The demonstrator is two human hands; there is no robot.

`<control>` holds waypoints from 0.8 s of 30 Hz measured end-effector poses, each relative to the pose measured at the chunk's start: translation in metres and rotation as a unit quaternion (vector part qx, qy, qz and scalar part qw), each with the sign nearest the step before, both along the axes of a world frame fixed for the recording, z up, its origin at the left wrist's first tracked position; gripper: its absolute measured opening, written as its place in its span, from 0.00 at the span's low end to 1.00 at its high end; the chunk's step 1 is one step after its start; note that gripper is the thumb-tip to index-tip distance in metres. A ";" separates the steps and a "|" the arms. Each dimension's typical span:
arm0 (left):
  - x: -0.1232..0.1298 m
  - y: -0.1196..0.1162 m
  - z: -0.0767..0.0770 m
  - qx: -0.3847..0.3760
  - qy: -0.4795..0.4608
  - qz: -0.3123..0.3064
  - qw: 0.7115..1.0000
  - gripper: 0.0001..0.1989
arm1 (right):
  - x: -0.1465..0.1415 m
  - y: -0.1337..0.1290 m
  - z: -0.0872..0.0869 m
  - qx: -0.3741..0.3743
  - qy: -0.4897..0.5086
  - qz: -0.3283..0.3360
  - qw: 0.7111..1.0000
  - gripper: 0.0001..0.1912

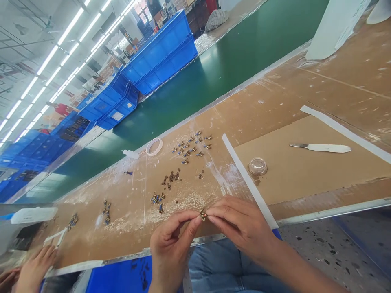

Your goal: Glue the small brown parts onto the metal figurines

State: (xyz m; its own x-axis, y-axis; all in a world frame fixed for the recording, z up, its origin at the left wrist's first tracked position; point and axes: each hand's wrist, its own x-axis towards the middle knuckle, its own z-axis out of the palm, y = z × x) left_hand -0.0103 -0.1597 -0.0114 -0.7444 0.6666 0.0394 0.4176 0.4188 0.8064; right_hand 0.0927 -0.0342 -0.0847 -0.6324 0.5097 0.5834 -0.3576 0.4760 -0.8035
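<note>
Between my two hands, over the table's front edge, is a small brass-coloured metal part. My left hand pinches it from the left with thumb and forefinger. From the right, the fingertips of my right hand pinch it too. Just beyond lie a small cluster of blue and brass parts and a pile of small dark brown round pieces. Farther back, several similar blue and brass parts are spread out in loose rows. The finer shape of the held part is too small to make out.
A tape roll and a white squeeze bottle lie near the green conveyor belt. To the right are a clear small dish and a white-handled knife. Blue crates stand beyond. Another person's hand is at left.
</note>
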 end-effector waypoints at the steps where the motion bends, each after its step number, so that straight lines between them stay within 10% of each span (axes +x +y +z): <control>1: -0.001 0.000 -0.001 0.003 -0.002 -0.001 1.000 0.03 | 0.000 0.000 0.000 0.004 -0.001 0.001 1.000 0.07; 13: -0.034 0.024 -0.008 -0.007 -0.121 0.017 0.992 0.10 | 0.002 0.014 0.003 0.036 -0.025 -0.097 0.994 0.09; 24: -0.112 0.186 -0.048 -0.008 -0.073 -0.052 0.996 0.04 | -0.005 0.013 -0.021 0.050 -0.046 -0.098 0.993 0.10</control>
State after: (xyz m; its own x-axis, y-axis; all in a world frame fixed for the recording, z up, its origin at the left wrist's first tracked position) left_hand -0.1221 0.0261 -0.0594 -0.6685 0.7399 -0.0751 0.3381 0.3923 0.8554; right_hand 0.0881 -0.0210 -0.1055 -0.5794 0.5703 0.5823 -0.1782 0.6085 -0.7733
